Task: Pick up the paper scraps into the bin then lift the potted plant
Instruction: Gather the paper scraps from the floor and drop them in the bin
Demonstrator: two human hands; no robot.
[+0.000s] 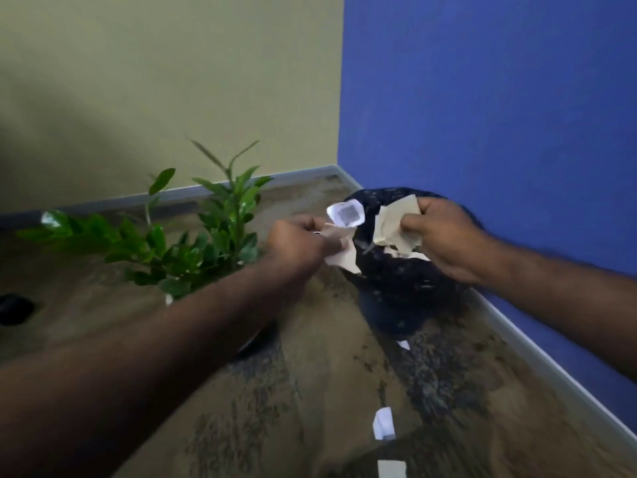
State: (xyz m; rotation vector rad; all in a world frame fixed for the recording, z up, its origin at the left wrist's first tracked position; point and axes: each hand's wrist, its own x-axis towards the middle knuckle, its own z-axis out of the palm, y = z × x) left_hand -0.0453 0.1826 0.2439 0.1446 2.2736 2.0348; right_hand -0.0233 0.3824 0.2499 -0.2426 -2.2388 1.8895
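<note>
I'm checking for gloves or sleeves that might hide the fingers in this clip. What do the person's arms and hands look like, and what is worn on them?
Both arms are bare along all that shows: no sleeves, no gloves. The left hand and the right hand are uncovered, with no watch, band or marking visible at either wrist. The picture is too blurred to rule out a ring.

Both forearms are bare to the frame's edge, no sleeves showing; the left hand and right hand wear nothing visible.
</note>
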